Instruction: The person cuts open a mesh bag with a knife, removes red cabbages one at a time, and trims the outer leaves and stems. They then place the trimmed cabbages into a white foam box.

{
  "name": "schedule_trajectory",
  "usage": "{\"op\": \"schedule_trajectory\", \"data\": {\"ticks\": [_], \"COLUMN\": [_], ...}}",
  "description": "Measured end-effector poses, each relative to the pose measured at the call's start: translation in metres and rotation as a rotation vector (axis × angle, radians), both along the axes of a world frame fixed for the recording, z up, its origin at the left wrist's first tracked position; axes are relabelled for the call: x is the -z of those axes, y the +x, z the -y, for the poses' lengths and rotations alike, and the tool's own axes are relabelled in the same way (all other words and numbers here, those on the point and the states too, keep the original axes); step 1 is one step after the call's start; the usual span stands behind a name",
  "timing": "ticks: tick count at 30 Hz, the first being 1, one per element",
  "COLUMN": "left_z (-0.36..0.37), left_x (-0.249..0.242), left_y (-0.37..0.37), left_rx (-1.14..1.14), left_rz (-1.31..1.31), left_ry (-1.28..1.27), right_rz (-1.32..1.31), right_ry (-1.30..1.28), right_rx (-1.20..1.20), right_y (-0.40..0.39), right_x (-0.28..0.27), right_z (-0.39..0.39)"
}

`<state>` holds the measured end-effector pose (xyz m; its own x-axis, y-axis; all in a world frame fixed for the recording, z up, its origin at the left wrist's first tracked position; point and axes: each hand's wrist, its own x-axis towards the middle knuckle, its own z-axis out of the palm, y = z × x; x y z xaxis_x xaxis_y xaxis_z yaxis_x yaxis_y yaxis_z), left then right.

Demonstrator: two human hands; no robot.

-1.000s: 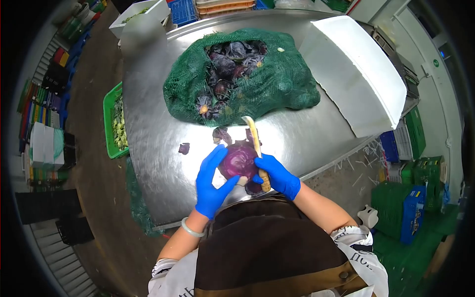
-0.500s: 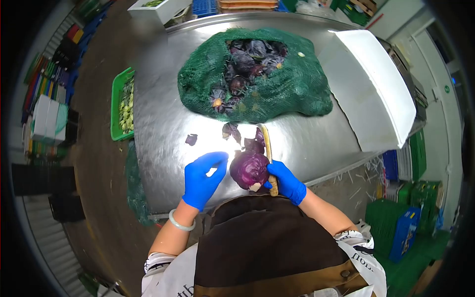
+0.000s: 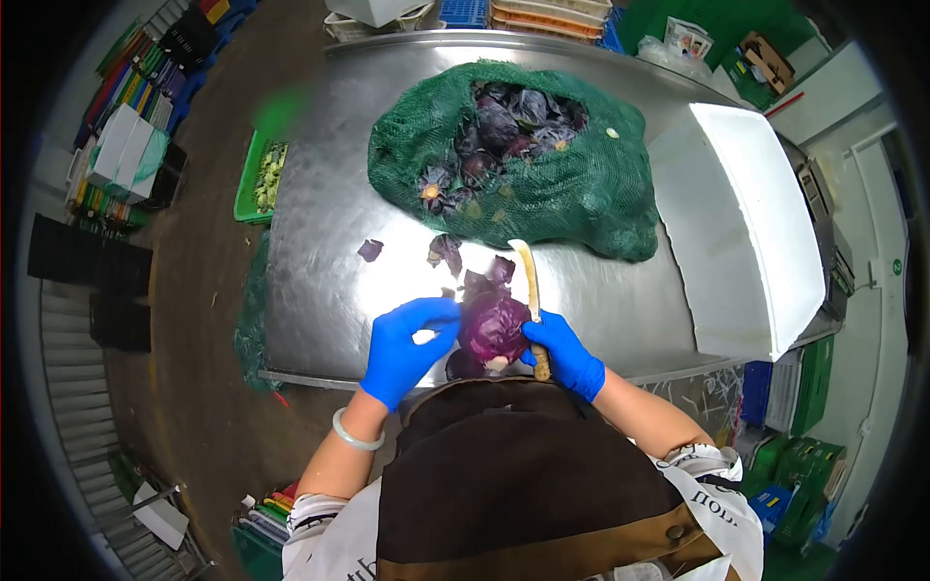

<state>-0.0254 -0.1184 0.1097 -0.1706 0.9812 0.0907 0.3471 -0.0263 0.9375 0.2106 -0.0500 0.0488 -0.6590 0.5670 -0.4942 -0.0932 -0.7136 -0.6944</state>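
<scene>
A purple red cabbage [image 3: 496, 327] is in front of me at the table's near edge, its pale cut stem turned toward me. My right hand [image 3: 566, 356], in a blue glove, is closed round the handle of a knife with a curved blade [image 3: 528, 271]; its fingers also touch the cabbage's right side. On the left, my gloved left hand [image 3: 412, 351] has thumb and fingers drawn together in a pinch against the cabbage's edge. What lies between those fingertips is hidden. Loose purple leaves [image 3: 446, 252] lie beyond the cabbage, and a dark leaf [image 3: 465, 365] shows below it.
A green mesh sack [image 3: 581, 208] of red cabbages, torn open on top, lies on the steel table [image 3: 320, 290]. A white box [image 3: 741, 232] stands at the right. Beyond the table's left edge is a green crate [image 3: 250, 184] with trimmings. Stacked trays [image 3: 547, 21] stand behind the table.
My left hand has moved right, against the cabbage. A dark leaf now shows below the cabbage. My right hand keeps hold of the knife, and the view has shifted.
</scene>
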Motion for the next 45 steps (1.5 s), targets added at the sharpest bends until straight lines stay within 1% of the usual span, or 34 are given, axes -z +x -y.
{"op": "schedule_trajectory", "data": {"ticks": [3,6,9,12,13,14,15,16,18,19,20,22,23,24,26,27,29,30,31,32,34,35,38,41,44,45], "left_z": [-0.001,-0.004,-0.009,-0.03,-0.044,-0.055,-0.059,-0.062,-0.046,-0.034,-0.025,-0.014,-0.014,-0.014,-0.017,-0.017,-0.021,-0.021,-0.021,-0.022,-0.025,-0.026,-0.026,-0.027,-0.022,-0.018], "left_x": [-0.019,0.003,0.004,0.021,0.021,0.041,0.044,0.045,0.04,0.05,0.022,0.025,0.027,0.03,0.032,0.03,0.018,0.016,0.015,0.014,0.01,0.008,0.005,0.0,0.015,0.037], "left_y": [0.019,0.026,0.031,0.016,0.008,-0.016,-0.018,-0.019,-0.013,-0.006,0.008,0.018,0.016,0.015,0.014,0.013,0.015,0.016,0.018,0.02,0.032,0.036,0.043,0.042,0.054,0.053], "left_rx": [0.064,0.057,0.093,-0.08,-0.195,-0.167,-0.159,-0.148,0.031,0.152,0.376,0.322,0.302,0.278,0.256,0.248,0.24,0.228,0.216,0.206,0.178,0.167,0.218,0.249,0.187,0.208], "left_rz": [-0.239,-0.13,-0.146,0.322,0.404,0.382,0.533,0.683,1.013,1.174,1.524,1.413,1.384,1.357,1.29,1.252,1.135,1.046,0.956,0.868,0.786,0.745,0.624,1.01,0.94,0.986], "left_ry": [0.067,0.029,0.041,-0.167,-0.148,-0.193,-0.242,-0.287,-0.628,-0.618,-0.662,-0.579,-0.526,-0.471,-0.371,-0.331,-0.25,-0.239,-0.23,-0.22,-0.205,-0.201,-0.187,-0.228,-0.192,-0.18], "right_rz": [0.049,0.097,0.106,0.096,0.065,0.033,-0.001,0.01,0.03,0.029,0.045,0.077,-0.013,-0.053,0.157,0.152,0.091,0.06,0.129,0.153,0.205,0.163,0.158,0.106,0.1,-0.061], "right_ry": [-0.003,0.066,0.054,0.176,0.318,0.461,0.606,0.693,0.877,0.996,0.961,0.88,0.648,0.65,0.624,0.685,0.682,0.677,0.644,0.661,0.693,0.642,0.578,0.459,0.198,0.343], "right_rx": [0.086,0.142,0.182,0.137,0.11,0.078,0.044,0.029,0.008,0.024,0.056,0.118,0.131,0.189,0.182,0.178,0.137,0.119,0.051,0.064,0.096,0.144,0.168,0.139,0.019,0.247], "right_y": [0.004,0.012,0.02,0.03,0.029,0.027,0.024,0.022,0.016,0.013,0.01,0.004,0.006,0.005,0.014,0.012,0.006,0.004,0.003,0.0,-0.007,-0.009,-0.003,0.008,0.019,0.009], "right_x": [-0.009,-0.005,-0.006,-0.004,-0.004,-0.007,-0.012,-0.019,-0.036,-0.034,-0.034,-0.035,-0.037,-0.028,-0.024,-0.031,-0.037,-0.039,-0.044,-0.046,-0.048,-0.047,-0.033,-0.039,-0.038,-0.017], "right_z": [0.005,0.013,0.019,0.019,0.019,0.017,0.015,0.014,0.007,0.003,0.001,-0.003,-0.009,-0.017,-0.022,-0.022,-0.015,-0.012,-0.011,-0.011,-0.009,-0.009,-0.01,-0.012,-0.017,-0.011]}}
